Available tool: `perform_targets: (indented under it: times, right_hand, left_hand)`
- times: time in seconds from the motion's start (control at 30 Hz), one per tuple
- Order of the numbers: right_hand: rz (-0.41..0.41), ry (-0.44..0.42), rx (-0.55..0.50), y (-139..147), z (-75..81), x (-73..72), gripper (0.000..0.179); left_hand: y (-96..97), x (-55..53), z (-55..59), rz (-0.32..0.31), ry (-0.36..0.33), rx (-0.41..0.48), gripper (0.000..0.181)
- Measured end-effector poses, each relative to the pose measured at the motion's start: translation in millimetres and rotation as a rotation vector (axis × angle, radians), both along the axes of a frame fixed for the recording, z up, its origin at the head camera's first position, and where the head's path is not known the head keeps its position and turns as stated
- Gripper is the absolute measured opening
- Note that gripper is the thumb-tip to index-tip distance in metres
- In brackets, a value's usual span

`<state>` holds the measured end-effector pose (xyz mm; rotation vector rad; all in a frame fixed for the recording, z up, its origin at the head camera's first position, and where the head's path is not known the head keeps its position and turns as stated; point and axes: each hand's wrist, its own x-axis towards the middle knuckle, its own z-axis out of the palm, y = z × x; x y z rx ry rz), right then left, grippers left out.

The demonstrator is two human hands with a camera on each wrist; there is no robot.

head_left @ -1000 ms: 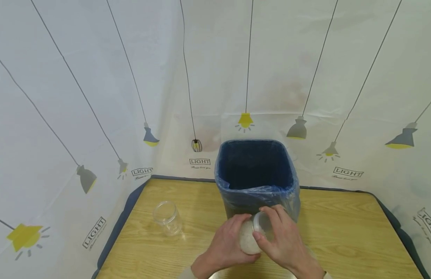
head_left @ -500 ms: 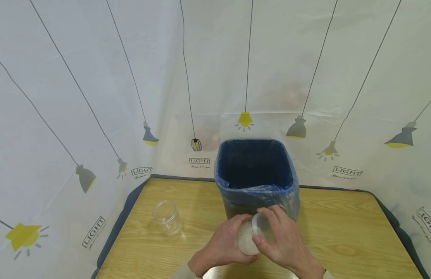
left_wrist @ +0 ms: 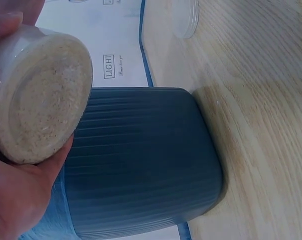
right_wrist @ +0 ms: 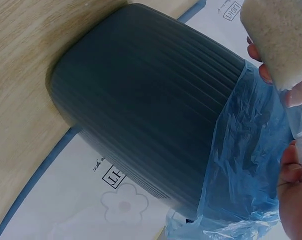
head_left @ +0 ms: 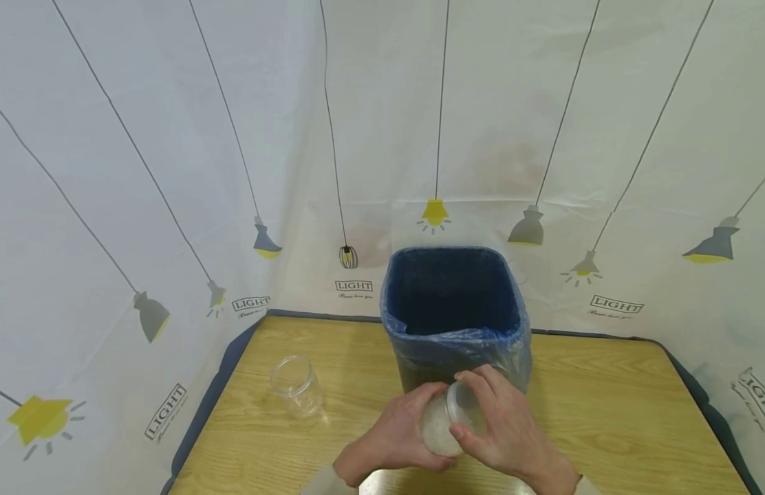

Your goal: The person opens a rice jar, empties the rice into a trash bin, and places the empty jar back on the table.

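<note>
A clear jar (head_left: 437, 427) of pale, rice-like grains is held tilted between both hands, in front of the bin. My left hand (head_left: 395, 433) grips the jar's body, thumb and fingers curled round its sides. The fingers and thumb of my right hand (head_left: 509, 430) hold the round clear lid (head_left: 464, 407) at the jar's upper end. From the left wrist, the jar's base (left_wrist: 48, 97) shows a layer of grains pressed against it. In the right wrist view the grains (right_wrist: 283, 37) fill the lower part, and the part near the lid is clear.
A dark ribbed bin (right_wrist: 140, 100) with a blue plastic bag (right_wrist: 246, 150) folded over its rim stands just beyond my hands. To the left an empty clear jar (head_left: 300, 390) stands on the wooden table (head_left: 624, 412). A lamp-printed sheet (head_left: 382, 137) covers the walls behind.
The jar and my left hand have shifted slightly left and down. My right hand stays on the lid; the bin and the empty jar have not moved.
</note>
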<state>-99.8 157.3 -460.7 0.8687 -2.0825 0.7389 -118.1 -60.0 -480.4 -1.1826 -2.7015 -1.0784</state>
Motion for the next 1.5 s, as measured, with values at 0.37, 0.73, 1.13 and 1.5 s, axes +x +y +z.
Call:
perform_targets:
  times: [0.37,0.73,1.13,1.5]
  right_hand:
    - [0.023,0.004,0.027,5.6,-4.8,-1.3,0.067]
    - [0.054,0.049,0.041,9.6,-4.8,-2.5,0.068]
    - [0.134,0.088,0.105,16.4,-0.7,-10.9,0.067]
    - [-0.038,-0.353,0.133,18.7,11.7,17.2,0.066]
  left_hand:
    - [-0.3,-5.5,3.3,-0.072,-0.038,-0.018,0.094]
    - [0.1,-12.7,6.6,-0.156,-0.126,-0.016,0.091]
    - [4.2,-5.5,-0.9,-0.127,-0.242,0.099,0.091]
    - [5.0,0.5,-10.0,0.093,0.254,-0.018,0.103]
